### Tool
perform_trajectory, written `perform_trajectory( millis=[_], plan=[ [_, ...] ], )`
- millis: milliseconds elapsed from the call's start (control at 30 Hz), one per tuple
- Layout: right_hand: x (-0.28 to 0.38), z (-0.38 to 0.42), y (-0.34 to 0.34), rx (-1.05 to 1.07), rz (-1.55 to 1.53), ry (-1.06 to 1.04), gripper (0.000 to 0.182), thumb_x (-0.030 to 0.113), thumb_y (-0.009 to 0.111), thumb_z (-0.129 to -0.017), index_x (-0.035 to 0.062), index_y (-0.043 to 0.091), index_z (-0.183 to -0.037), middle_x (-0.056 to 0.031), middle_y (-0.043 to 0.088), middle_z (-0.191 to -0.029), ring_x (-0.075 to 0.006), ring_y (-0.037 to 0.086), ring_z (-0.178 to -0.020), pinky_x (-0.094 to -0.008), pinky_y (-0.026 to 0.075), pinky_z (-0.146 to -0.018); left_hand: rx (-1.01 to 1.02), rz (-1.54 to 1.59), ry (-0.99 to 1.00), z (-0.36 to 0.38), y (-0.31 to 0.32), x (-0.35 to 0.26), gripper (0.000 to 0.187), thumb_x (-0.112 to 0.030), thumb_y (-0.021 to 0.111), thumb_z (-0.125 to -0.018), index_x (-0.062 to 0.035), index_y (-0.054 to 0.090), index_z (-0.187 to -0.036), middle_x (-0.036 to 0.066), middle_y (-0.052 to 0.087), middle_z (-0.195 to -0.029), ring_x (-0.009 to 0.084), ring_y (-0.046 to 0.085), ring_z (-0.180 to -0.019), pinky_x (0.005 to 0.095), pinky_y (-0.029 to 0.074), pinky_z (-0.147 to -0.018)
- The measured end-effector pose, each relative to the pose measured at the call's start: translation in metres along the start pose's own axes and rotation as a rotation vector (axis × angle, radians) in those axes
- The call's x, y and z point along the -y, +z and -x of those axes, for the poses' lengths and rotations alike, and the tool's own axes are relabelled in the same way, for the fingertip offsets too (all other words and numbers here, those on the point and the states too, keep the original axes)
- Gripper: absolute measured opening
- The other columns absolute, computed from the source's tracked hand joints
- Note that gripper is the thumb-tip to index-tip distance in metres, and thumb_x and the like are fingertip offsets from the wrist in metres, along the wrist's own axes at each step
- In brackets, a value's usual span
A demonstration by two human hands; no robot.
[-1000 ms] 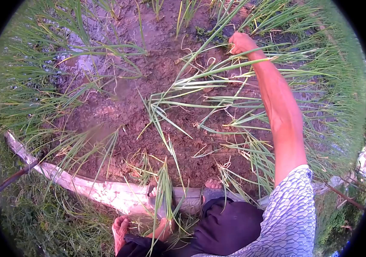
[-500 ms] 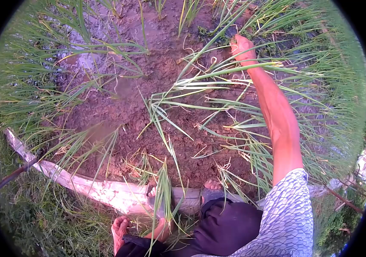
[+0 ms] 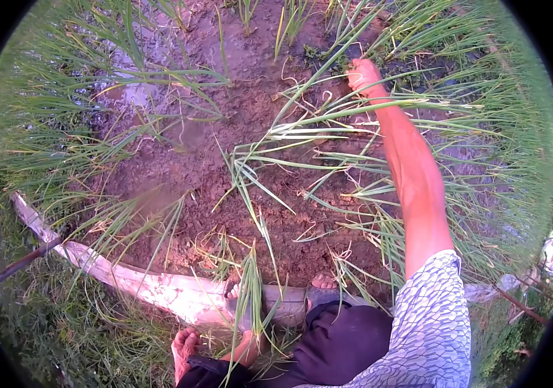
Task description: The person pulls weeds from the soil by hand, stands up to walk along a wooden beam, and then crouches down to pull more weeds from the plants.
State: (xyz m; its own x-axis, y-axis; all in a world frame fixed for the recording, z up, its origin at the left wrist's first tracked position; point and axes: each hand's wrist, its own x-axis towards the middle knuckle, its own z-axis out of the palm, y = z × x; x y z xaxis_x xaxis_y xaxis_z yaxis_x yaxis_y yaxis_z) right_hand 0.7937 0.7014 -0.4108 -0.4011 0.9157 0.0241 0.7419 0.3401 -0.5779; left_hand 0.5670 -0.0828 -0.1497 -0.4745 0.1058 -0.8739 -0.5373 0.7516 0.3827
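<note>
My right hand (image 3: pixel 364 76) reaches far out to the upper right, its fingers closed low at the mud beside small dark-green weeds (image 3: pixel 315 53). What it grips is hidden. Long green leaves (image 3: pixel 328 119) cross in front of its wrist. My left hand (image 3: pixel 184 349) is low in the view, beside dark cloth, with its fingers curled; anything in them is too small to name. A bunch of long green leafy plants (image 3: pixel 249 288) lies over one bare foot, right of my left hand. More uprooted-looking plants (image 3: pixel 244 161) lie on the brown mud (image 3: pixel 205 161).
A pale log or edging (image 3: pixel 160 291) curves across the lower view, with my muddy toes (image 3: pixel 323 280) at it. Dense green plants (image 3: pixel 50 123) stand on both sides. A dark pole (image 3: pixel 21 265) lies at the left, a thin stick (image 3: pixel 522 304) at the right. Grass (image 3: pixel 50 323) grows below.
The whole view has shifted slightly, so the ground appears a little lower and further right. My right hand stays closed at the same patch of mud.
</note>
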Motion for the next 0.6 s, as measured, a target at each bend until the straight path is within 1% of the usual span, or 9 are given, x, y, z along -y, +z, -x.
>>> perform_trajectory(
  millis=[67, 100, 167, 200, 300, 400, 467, 567, 600],
  plan=[
    [-0.109, -0.039, 0.044, 0.210, -0.338, -0.414, 0.023, 0.034, 0.049, -0.087, 0.0131, 0.055, -0.079, -0.0110, 0.058, -0.066, -0.0319, 0.057, -0.057, -0.0423, 0.041, -0.043, -0.003, -0.027, -0.014, -0.002, -0.002, 0.001, 0.019, -0.015, 0.060, -0.089, -0.0006, 0.057, -0.102, 0.006, 0.062, -0.085, 0.0129, 0.058, -0.066, 0.0259, 0.048, -0.061],
    [-0.074, -0.027, 0.034, 0.134, -0.251, -0.263, 0.023, 0.033, 0.052, -0.085, 0.0112, 0.057, -0.082, -0.0124, 0.060, -0.070, -0.0325, 0.059, -0.060, -0.0424, 0.044, -0.046, -0.006, -0.036, -0.026, -0.002, -0.002, -0.001, 0.019, -0.014, 0.060, -0.088, -0.0007, 0.057, -0.102, 0.006, 0.062, -0.085, 0.0125, 0.057, -0.065, 0.0254, 0.048, -0.060],
    [0.021, 0.021, -0.011, -0.135, 0.187, -0.143, 0.029, 0.019, 0.061, -0.073, 0.0049, 0.066, -0.097, -0.0181, 0.066, -0.086, -0.0358, 0.064, -0.082, -0.0410, 0.050, -0.073, -0.011, -0.062, -0.051, 0.001, -0.001, -0.002, 0.019, -0.014, 0.060, -0.088, -0.0007, 0.057, -0.101, 0.005, 0.062, -0.085, 0.0126, 0.057, -0.065, 0.0254, 0.048, -0.061],
    [0.051, 0.028, -0.022, -0.022, 0.151, -0.004, 0.038, 0.019, 0.063, -0.071, 0.0055, 0.065, -0.106, -0.0195, 0.065, -0.097, -0.0379, 0.063, -0.089, -0.0420, 0.050, -0.080, -0.014, -0.078, -0.059, 0.001, 0.000, -0.003, 0.019, -0.014, 0.060, -0.088, -0.0005, 0.057, -0.102, 0.006, 0.062, -0.085, 0.0131, 0.058, -0.066, 0.0260, 0.049, -0.061],
    [0.066, 0.025, -0.007, -0.054, 0.202, 0.054, 0.038, 0.017, 0.064, -0.070, 0.0082, 0.065, -0.106, -0.0198, 0.065, -0.099, -0.0379, 0.062, -0.095, -0.0418, 0.049, -0.085, -0.012, -0.057, -0.036, -0.001, -0.002, -0.001, 0.020, -0.014, 0.059, -0.088, -0.0001, 0.056, -0.102, 0.006, 0.062, -0.086, 0.0147, 0.060, -0.067, 0.0282, 0.051, -0.064],
    [0.066, 0.027, 0.001, -0.146, 0.188, -0.025, 0.025, 0.018, 0.064, -0.072, 0.0055, 0.065, -0.093, -0.0196, 0.066, -0.092, -0.0390, 0.063, -0.090, -0.0431, 0.050, -0.081, -0.015, -0.042, -0.014, -0.001, 0.001, -0.012, 0.021, -0.014, 0.059, -0.088, 0.0011, 0.055, -0.102, 0.008, 0.062, -0.087, 0.0169, 0.062, -0.071, 0.0311, 0.053, -0.067],
    [0.062, 0.024, 0.001, -0.208, 0.198, 0.137, 0.023, 0.022, 0.065, -0.074, 0.0023, 0.063, -0.086, -0.0220, 0.065, -0.085, -0.0401, 0.063, -0.083, -0.0444, 0.050, -0.076, -0.016, -0.013, -0.002, 0.002, 0.006, -0.017, 0.021, -0.014, 0.059, -0.088, 0.0013, 0.055, -0.102, 0.008, 0.062, -0.088, 0.0169, 0.062, -0.071, 0.0312, 0.053, -0.067],
    [0.060, 0.022, -0.001, -0.307, -0.027, 0.182, 0.022, 0.021, 0.064, -0.077, 0.0006, 0.060, -0.084, -0.0230, 0.063, -0.078, -0.0407, 0.062, -0.076, -0.0448, 0.049, -0.071, -0.002, -0.026, -0.008, 0.002, 0.009, -0.012, 0.021, -0.016, 0.058, -0.088, 0.0008, 0.056, -0.101, 0.006, 0.062, -0.083, 0.0138, 0.059, -0.069, 0.0265, 0.048, -0.061],
    [0.065, 0.022, -0.006, -0.298, 0.052, 0.153, 0.020, 0.019, 0.064, -0.077, 0.0010, 0.061, -0.086, -0.0228, 0.063, -0.078, -0.0407, 0.062, -0.076, -0.0447, 0.049, -0.071, 0.010, -0.048, -0.010, 0.001, 0.005, -0.008, 0.021, -0.016, 0.058, -0.088, 0.0007, 0.057, -0.100, 0.006, 0.062, -0.082, 0.0131, 0.058, -0.068, 0.0255, 0.047, -0.059]
  ],
)
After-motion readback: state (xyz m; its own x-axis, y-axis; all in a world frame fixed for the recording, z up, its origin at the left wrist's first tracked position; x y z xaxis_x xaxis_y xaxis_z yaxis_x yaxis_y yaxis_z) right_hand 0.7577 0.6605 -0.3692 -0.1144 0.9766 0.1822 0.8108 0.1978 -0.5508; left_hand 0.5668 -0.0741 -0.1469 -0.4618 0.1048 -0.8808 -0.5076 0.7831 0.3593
